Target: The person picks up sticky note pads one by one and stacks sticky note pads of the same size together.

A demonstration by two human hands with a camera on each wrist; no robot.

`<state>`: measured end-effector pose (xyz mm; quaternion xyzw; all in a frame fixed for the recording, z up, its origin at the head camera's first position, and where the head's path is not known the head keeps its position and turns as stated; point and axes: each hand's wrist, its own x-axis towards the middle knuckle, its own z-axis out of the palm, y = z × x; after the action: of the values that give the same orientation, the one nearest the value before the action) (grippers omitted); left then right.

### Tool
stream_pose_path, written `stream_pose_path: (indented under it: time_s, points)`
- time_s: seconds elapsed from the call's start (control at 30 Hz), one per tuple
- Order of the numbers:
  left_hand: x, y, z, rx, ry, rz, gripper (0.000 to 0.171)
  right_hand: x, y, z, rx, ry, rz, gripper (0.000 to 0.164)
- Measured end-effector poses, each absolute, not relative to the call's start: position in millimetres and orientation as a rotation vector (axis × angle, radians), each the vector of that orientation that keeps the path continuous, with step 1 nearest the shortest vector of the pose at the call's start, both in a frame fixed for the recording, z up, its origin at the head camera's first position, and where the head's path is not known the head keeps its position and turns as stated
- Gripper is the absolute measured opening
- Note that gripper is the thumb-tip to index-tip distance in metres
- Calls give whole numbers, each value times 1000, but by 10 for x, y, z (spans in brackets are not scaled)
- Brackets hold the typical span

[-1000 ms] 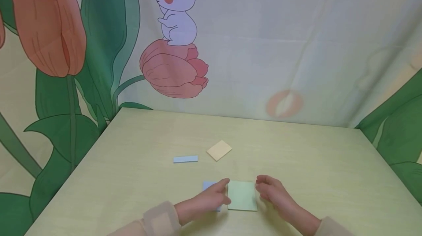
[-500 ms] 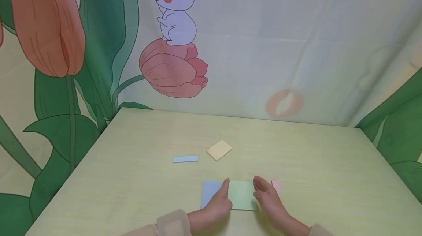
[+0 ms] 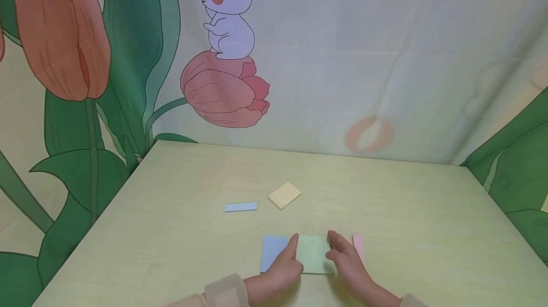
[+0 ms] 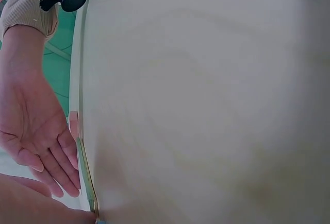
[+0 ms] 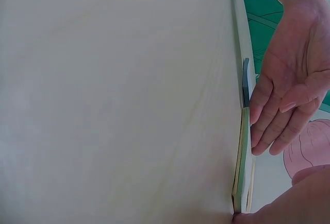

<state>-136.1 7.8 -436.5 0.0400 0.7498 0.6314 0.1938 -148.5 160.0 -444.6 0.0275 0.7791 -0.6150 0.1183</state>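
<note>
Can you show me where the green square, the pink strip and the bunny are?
Green square (image 3: 314,253): head view, middle of its top face.
Pink strip (image 3: 357,242): head view, upper part of the strip.
Bunny (image 3: 232,38): head view, on its white body.

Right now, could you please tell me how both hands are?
Left hand: open, beside the green square.
Right hand: open, at its opposite side.

Left hand partly hides the blue pad, right hand the pink strip.
</note>
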Motion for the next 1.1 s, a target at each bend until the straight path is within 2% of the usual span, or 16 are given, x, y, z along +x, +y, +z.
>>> stream_pose_path:
  time_s: [0.67,0.87,1.1]
  points:
    - [-1435,-26,-4211,163,2136,1733,72,-1566,1553,-4315,75,2470,-1652,55]
    - [-1581,-126,-4124,239,2116,1702,65,-1705,1495,-4248,27,2495,-1627,51]
    - [-1839,-212,-4115,222,2202,1674,53,-1892,1394,-4220,123,2421,-1623,45]
